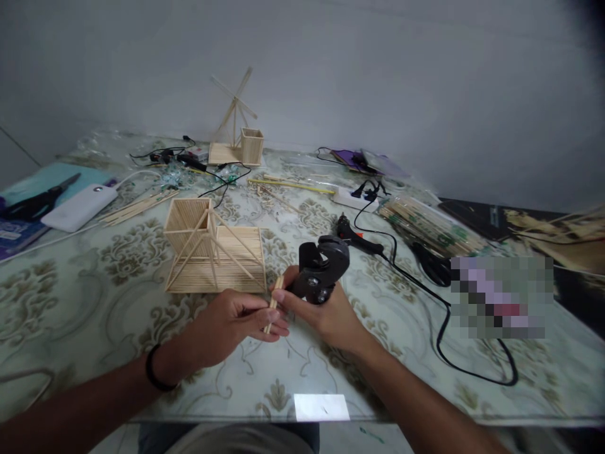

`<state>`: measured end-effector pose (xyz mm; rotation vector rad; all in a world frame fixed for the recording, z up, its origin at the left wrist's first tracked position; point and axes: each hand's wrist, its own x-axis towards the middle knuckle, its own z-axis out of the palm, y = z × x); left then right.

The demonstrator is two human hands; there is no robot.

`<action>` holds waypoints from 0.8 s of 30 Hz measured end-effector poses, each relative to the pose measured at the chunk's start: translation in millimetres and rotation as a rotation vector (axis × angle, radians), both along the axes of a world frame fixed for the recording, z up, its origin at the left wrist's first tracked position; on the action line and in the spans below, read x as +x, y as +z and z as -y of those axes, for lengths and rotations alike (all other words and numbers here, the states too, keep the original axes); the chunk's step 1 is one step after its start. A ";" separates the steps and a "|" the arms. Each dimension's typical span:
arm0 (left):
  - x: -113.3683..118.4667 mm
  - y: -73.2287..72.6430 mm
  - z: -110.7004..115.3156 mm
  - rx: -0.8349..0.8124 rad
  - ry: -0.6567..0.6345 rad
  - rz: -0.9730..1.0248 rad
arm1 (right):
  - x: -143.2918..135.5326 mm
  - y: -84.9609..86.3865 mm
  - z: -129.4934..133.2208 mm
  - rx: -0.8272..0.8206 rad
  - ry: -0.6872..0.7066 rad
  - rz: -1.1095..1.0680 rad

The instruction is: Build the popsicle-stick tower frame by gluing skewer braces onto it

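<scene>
Between my two hands is a small bundle of short wooden sticks (274, 304). My left hand (239, 318) pinches its lower part with thumb and fingers. At the upper part, my right hand (326, 315) presses its thumb and fingertips on the sticks. That same hand also carries a black tool with a curved, hooked head and a visible screw (317, 268); its kind is unclear and its lower part is hidden by the hand. Just beyond my hands stands a stick model (215, 252), with a square box and slanted struts on a flat base.
A glue gun (357, 236) lies to the right, its cord looping forward. Behind it are a power strip (354, 198) and bagged sticks (430, 224). Scissors (42, 198) and a white power bank (80, 207) lie left. Another stick model (236, 151) stands by the wall.
</scene>
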<state>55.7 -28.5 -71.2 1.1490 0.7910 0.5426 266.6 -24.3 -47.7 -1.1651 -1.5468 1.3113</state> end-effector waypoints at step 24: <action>-9.8 26.3 0.4 0.067 -0.196 -0.119 | 34.3 -9.6 -30.5 1.051 0.044 0.559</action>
